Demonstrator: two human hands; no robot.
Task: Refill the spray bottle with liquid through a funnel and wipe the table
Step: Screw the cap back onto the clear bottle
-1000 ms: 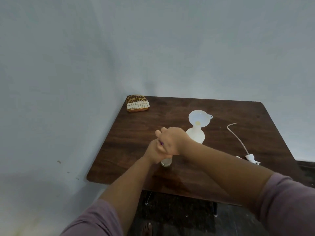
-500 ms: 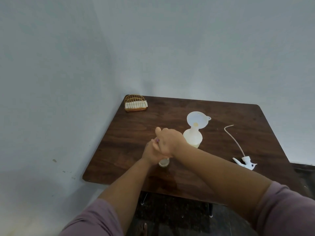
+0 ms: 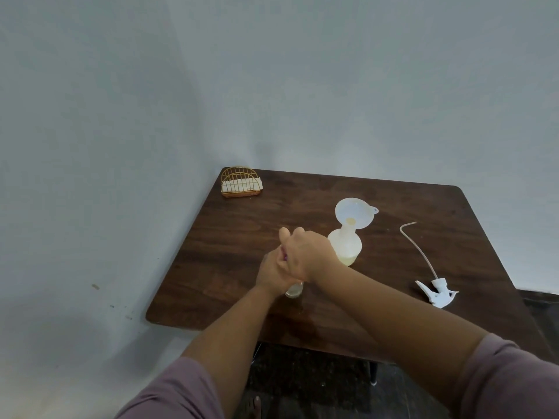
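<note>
A translucent spray bottle (image 3: pixel 348 246) with pale yellow liquid at its bottom stands mid-table, and a white funnel (image 3: pixel 355 213) sits in its neck. Its white spray head with the long tube (image 3: pixel 437 293) lies on the table to the right. In front of the spray bottle stands a small clear bottle (image 3: pixel 294 291), of which only the base shows. My left hand (image 3: pixel 272 273) grips its body from the left. My right hand (image 3: pixel 305 252) is curled over its top, where a bit of purple shows between the hands.
The dark wooden table (image 3: pixel 242 237) stands in a corner of pale walls. A gold wire holder with white napkins (image 3: pixel 240 182) sits at the far left corner. Dark floor shows below the near edge.
Both hands stay clasped on the small bottle. The view has shifted slightly, and nothing else on the table has moved.
</note>
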